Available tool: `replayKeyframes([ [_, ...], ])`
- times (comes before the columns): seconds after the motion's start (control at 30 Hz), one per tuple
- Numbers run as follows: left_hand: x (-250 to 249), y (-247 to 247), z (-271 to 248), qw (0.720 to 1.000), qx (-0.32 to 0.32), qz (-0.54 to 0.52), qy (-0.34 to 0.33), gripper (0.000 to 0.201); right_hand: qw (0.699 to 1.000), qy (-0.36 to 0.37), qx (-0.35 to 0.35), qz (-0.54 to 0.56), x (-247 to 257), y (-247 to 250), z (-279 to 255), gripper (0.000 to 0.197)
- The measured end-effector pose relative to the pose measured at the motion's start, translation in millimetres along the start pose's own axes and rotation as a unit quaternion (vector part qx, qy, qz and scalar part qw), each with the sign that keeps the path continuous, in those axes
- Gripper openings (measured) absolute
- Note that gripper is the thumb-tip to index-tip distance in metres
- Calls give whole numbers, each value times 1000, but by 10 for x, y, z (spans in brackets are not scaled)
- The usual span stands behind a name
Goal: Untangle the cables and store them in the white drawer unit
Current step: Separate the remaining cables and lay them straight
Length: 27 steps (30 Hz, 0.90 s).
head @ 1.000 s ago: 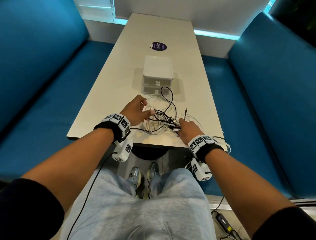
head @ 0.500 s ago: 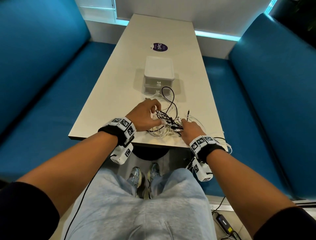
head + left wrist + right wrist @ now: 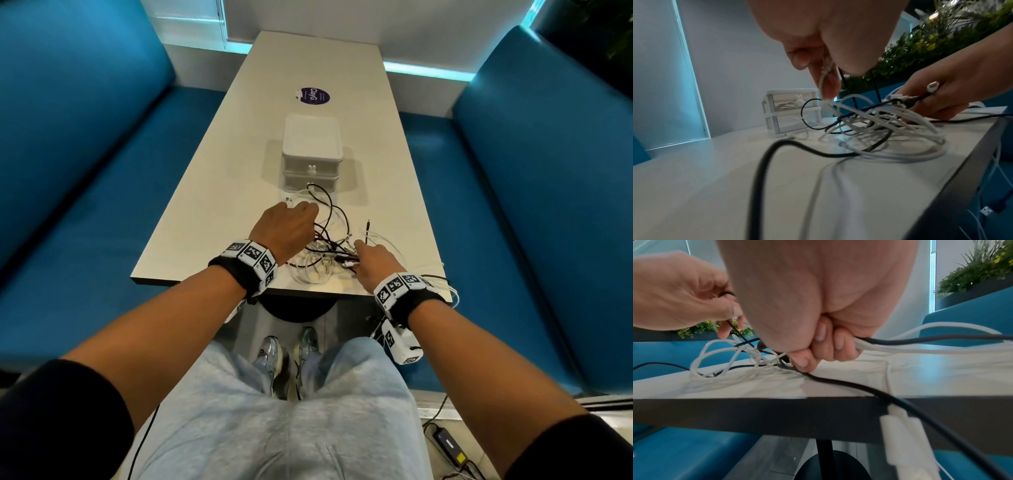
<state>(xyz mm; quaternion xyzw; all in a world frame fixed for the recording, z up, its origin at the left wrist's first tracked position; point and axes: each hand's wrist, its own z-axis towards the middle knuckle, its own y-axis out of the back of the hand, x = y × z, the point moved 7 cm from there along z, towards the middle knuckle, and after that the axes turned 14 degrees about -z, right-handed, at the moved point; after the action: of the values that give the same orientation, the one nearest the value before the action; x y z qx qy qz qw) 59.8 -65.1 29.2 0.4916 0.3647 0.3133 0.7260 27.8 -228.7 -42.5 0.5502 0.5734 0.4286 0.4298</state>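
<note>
Head view: purple table sticker (image 3: 313,95) reads "ClayG".

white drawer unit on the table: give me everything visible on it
The white drawer unit is a small two-tier box with a white frame and flat lid, apparently plastic. It stands upright on the white table, beyond the cable tangle. The left wrist view shows translucent drawer fronts, each with a small rabbit-shaped knob. Both drawers look closed. A black cable loop arcs just in front of the lower drawer; contact is unclear. Neither hand touches it.
</note>
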Motion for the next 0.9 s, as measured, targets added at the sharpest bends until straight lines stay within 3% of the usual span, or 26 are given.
replayKeyframes([
  [0.1, 82, -21, -42, 998, 18, -17, -51, 20, 1000, -3, -3, 4, -10, 18, 14, 31],
  [0.27, 210, 43, -129, 999, 11, 42, -33, 65, 998, -20, -30, 43, -41, 102, 76, 28],
  [0.33, 47, 51, -119, 997, 21, 28, -62, 89, 998, -16, -37, 55, -28, 135, 104, 27],
  [0.4, -196, -30, -114, 993, 41, 8, -113, 99, 997, -8, -46, 68, -24, 187, 102, 31],
  [0.53, -365, -345, -141, 986, 119, -50, -103, 82, 993, 11, -54, 106, -109, 299, 53, 49],
  [0.7, -39, -403, -155, 986, 141, 68, -63, 44, 991, 19, -20, 132, -338, 319, -21, 33],
  [0.9, 149, -341, -131, 987, 132, 88, -5, 36, 977, 27, -1, 212, -480, 227, -46, 24],
])
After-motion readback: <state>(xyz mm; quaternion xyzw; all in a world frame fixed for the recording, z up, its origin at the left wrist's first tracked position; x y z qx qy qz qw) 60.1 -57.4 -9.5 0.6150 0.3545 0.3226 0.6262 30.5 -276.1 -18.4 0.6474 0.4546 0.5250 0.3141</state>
